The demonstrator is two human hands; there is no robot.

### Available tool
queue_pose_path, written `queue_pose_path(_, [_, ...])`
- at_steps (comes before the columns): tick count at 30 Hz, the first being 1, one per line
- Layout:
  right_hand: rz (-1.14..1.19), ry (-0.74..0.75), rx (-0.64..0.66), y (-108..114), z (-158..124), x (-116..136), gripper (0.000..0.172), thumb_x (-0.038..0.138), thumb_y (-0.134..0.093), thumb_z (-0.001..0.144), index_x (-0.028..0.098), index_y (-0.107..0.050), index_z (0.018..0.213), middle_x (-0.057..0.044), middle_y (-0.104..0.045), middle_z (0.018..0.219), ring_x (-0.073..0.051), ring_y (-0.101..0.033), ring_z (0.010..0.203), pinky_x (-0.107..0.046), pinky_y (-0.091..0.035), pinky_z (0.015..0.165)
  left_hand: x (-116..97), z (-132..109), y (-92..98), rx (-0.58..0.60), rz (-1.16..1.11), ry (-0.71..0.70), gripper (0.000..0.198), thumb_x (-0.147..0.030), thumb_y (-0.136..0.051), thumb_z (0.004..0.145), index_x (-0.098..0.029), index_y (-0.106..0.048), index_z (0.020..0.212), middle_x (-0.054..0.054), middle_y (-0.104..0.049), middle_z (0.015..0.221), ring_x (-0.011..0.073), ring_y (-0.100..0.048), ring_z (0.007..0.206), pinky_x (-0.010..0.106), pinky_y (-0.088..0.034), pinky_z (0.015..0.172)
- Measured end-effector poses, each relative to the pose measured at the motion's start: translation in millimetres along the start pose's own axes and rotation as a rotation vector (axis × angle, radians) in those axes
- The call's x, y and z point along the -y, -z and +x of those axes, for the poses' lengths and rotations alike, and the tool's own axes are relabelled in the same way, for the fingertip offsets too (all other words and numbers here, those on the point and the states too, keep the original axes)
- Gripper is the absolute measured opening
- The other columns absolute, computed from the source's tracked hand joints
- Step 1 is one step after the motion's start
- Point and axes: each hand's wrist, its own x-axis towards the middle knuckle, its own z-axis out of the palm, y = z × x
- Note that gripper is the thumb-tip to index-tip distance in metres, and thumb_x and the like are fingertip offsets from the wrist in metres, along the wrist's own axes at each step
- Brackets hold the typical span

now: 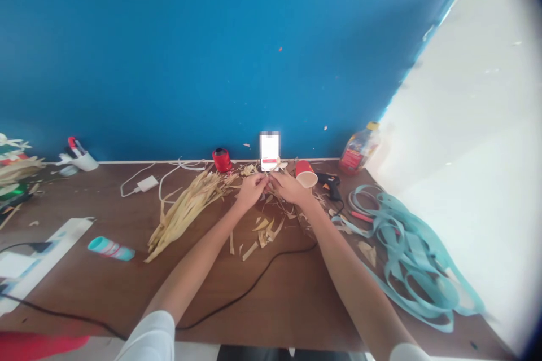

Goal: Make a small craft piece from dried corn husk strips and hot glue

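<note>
My left hand (253, 187) and my right hand (287, 186) meet over the middle of the table, fingers pinched close together. A pale strip of dried husk (278, 164) sticks up just above the fingertips, seemingly held between both hands; its lower end is hidden. To the left lies a long bundle of dried husks (186, 211). Husk scraps (265, 232) are scattered below and around the hands. Right behind them a phone with a lit screen (270, 149) leans against the wall. Beside my right hand a red paper cup (305, 174) is tipped on its side.
A black glue gun (330, 182) and a bottle (359, 149) stand right of the cup. Tangled blue ribbon (406, 254) covers the right side. A black cord (254, 289) crosses the table (279, 316). Leftward are a blue roll (110, 249), power strip (63, 240) and charger (147, 183).
</note>
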Motion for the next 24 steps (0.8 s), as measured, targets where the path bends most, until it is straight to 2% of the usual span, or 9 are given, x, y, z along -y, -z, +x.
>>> queue_pose_path(3, [-0.032,0.035,0.018,2.2,-1.3,-1.3,0.025,0.025,-0.036,0.096,0.019,-0.059,0.089,-0.008,-0.066,0.085,-0.018,-0.056,0.076,-0.026,-0.033,0.066,-0.7,0.2,-0.5,0.005,0.021,0.016,0.023,-0.036,-0.055,0.084,-0.016,-0.064,0.076,0.004,-0.065,0.065,0.0157,-0.059,0.054,0.029,-0.044,0.058])
queue_pose_path(12, [-0.206,0.121,0.055,0.5,0.1,1.9,0.023,0.024,-0.037,0.098,0.017,-0.059,0.096,-0.008,-0.067,0.092,-0.018,-0.057,0.080,-0.025,-0.031,0.065,1.2,5.6,8.3,-0.046,0.012,0.188,0.023,-0.033,-0.051,0.083,-0.016,-0.063,0.075,0.002,-0.066,0.063,0.0137,-0.060,0.052,0.026,-0.045,0.055])
queue_pose_path(16, [-0.190,0.158,0.032,-1.4,1.5,2.3,0.022,0.020,-0.038,0.097,0.017,-0.059,0.093,-0.008,-0.067,0.089,-0.017,-0.058,0.078,-0.025,-0.031,0.066,-1.7,6.1,11.3,-0.054,-0.034,0.198,0.021,-0.032,-0.053,0.081,-0.016,-0.062,0.072,0.002,-0.066,0.062,0.0136,-0.061,0.053,0.026,-0.047,0.056])
queue_pose_path(24, [-0.174,0.137,0.009,1.1,1.3,4.5,0.019,0.011,-0.043,0.090,0.016,-0.061,0.087,-0.006,-0.067,0.079,-0.015,-0.056,0.067,-0.025,-0.028,0.062,-8.4,7.0,12.0,-0.031,-0.120,0.269,0.019,-0.029,-0.055,0.080,-0.014,-0.061,0.070,0.003,-0.065,0.060,0.0124,-0.060,0.051,0.024,-0.046,0.054])
